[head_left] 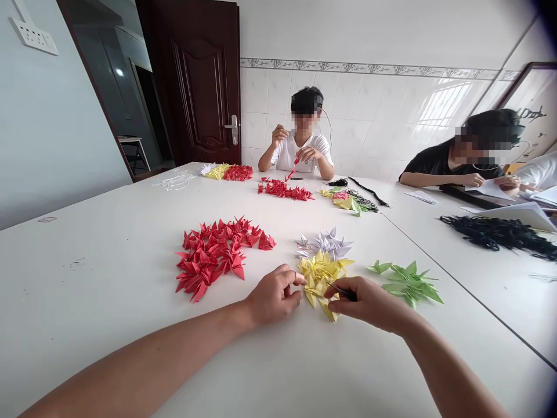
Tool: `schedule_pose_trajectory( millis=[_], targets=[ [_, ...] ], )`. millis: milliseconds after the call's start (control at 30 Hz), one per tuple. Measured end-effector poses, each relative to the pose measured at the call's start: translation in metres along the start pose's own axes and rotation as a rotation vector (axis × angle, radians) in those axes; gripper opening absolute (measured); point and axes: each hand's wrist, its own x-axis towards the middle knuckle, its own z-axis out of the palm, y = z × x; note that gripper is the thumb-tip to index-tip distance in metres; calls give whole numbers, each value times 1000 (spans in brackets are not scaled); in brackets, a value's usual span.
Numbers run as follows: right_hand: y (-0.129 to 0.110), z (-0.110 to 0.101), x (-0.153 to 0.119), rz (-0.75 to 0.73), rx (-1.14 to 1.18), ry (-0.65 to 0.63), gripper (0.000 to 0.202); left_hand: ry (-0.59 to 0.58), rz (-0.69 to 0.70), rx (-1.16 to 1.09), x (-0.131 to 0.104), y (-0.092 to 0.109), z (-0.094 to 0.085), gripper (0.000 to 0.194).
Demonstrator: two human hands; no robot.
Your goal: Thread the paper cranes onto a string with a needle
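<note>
On the white table (108,302), my left hand (274,299) rests at the left edge of a small pile of yellow folded paper cranes (319,273), its fingertips pinched at one of them. My right hand (369,302) lies at the pile's lower right and pinches a thin dark needle-like tool (343,291) that points into the yellow cranes. Behind that pile is a cluster of white cranes (324,242). A large heap of red cranes (215,252) lies to the left, and green cranes (407,281) lie to the right.
A person in a white shirt (304,148) sits at the far side handling red cranes (282,190). Another person in black (470,159) works at the right with papers. Black cords (500,233) lie at right; mixed cranes (346,200) and more piles (228,172) lie further back. A dark door (204,87) stands behind.
</note>
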Motion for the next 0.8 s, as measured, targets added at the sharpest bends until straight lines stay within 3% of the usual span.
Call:
schedule_pose_trajectory(
  millis=[167, 267, 400, 467, 567, 800],
  targets=[
    [3, -2, 2, -23, 32, 35, 17, 35, 6, -66, -2, 1, -5, 18],
    [-2, 2, 4, -109, 183, 205, 20, 76, 11, -168, -3, 3, -9, 18],
    [-12, 20, 8, -194, 348, 395, 21, 66, -21, -305, -7, 6, -8, 36],
    [-16, 32, 9, -242, 349, 411, 19, 45, -16, -337, -9, 5, -6, 43],
    [-20, 43, 8, -321, 320, 378, 19, 75, 32, -323, -8, 3, -4, 34],
    [-28, 34, 0, -243, 282, 423, 35, 219, 39, -254, -3, 0, -10, 17]
  ],
)
